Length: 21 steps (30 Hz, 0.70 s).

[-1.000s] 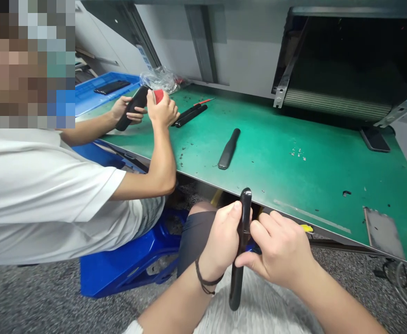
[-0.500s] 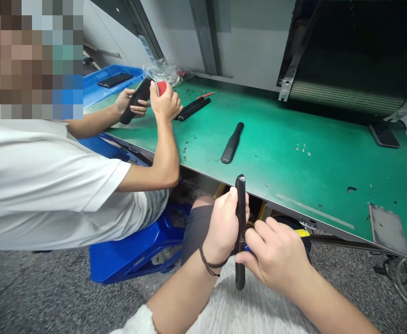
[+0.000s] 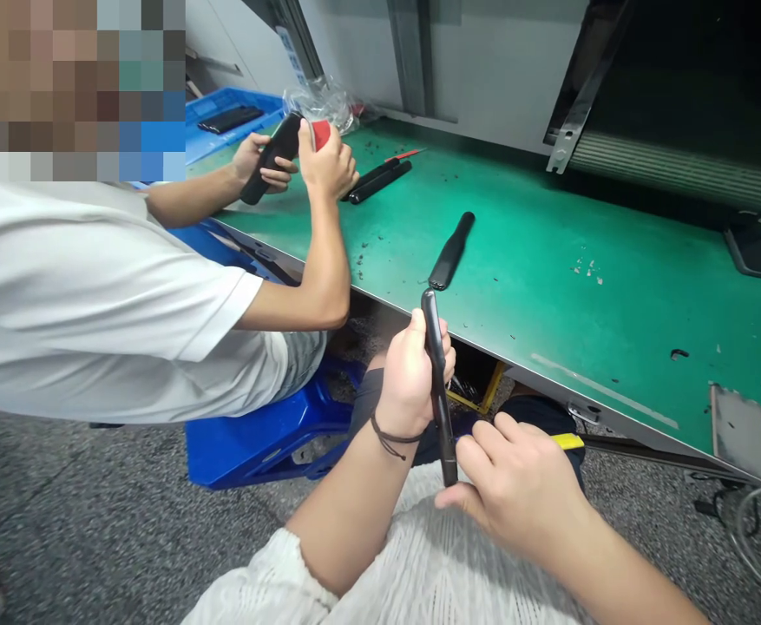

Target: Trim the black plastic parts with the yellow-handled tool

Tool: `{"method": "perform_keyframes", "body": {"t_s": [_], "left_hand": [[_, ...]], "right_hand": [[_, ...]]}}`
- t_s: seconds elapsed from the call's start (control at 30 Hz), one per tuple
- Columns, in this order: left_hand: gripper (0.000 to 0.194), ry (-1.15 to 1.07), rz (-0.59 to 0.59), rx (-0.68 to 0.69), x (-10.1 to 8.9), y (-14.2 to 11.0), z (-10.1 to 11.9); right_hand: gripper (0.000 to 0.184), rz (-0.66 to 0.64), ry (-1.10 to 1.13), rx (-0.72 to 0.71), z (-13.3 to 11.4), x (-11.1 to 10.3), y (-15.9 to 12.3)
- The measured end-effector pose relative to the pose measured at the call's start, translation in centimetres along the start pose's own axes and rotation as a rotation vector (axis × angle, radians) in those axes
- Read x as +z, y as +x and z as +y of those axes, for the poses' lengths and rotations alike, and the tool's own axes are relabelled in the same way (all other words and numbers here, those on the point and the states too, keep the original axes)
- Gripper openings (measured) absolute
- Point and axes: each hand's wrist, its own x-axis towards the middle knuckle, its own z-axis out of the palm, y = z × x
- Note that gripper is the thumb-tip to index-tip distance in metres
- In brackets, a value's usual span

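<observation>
My left hand [image 3: 410,373] is closed around a black, paddle-shaped piece [image 3: 440,399], seen edge-on and tilted, its wider end pointing away from me. My right hand [image 3: 516,477] is a closed grip by the near, narrow end of that piece, with the thumb just under its tip. From the far side of this fist sticks out the yellow end of a tool [image 3: 568,441]; its working end is hidden by my fingers. Beyond my left hand, a similar black piece [image 3: 451,252] lies on the green tabletop [image 3: 516,295].
To the left a co-worker [image 3: 94,304] on a blue stool [image 3: 243,443] holds another black piece [image 3: 269,161] and a red object [image 3: 321,133]. Several black pieces, a blue tray [image 3: 224,102], a phone [image 3: 754,247] and a grey plate [image 3: 744,431] are on the table.
The view has shifted somewhat. The black piece has tilted, its far end now leaning left. My right hand has slid along to its near tip, thumb now below it.
</observation>
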Motion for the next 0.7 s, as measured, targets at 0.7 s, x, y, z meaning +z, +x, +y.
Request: {"method": "perform_keyframes", "body": {"t_s": [0.7], "left_hand": [[0.045,-0.296,0.358,-0.010,-3.5,2.9,1.0]], "right_hand": [[0.074,-0.137,-0.241,0.402,4.0,5.8,-3.4]]}}
